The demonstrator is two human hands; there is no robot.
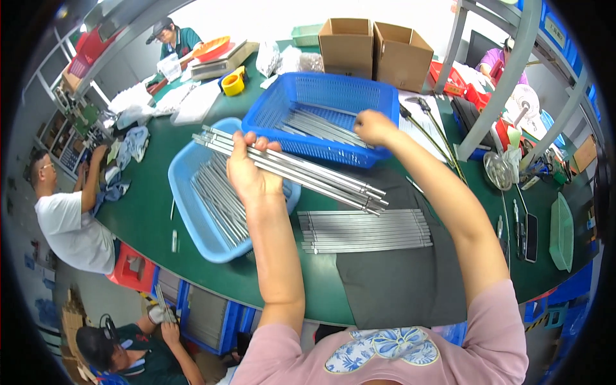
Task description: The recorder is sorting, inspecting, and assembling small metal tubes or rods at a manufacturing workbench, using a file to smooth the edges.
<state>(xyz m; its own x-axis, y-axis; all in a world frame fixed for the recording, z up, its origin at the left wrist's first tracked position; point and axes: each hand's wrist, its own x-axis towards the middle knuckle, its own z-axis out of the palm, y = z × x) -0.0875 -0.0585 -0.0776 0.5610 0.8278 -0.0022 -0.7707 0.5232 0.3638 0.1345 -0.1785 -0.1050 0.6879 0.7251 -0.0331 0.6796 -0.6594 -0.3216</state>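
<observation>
My left hand (250,170) is closed around a bundle of thin metal rods (308,174), held slanting above the table. My right hand (375,128) is over the right side of a dark blue perforated basket (256,119), fingers curled together. Whatever those fingers grip, if anything, is hidden. More metal rods (321,125) lie in that basket, their right ends close to my right hand. Below my left hand, a light blue tub (183,186) holds many loose rods (215,196). A row of rods (366,231) lies side by side, partly on a dark grey cloth (398,289).
Two cardboard boxes (346,51) stand behind the basket, with a yellow tape roll (232,83) to their left. Grey shelf posts (494,83), a phone (530,237) and a green tray (561,231) are at right. Co-workers sit at left, far left, lower left and far right.
</observation>
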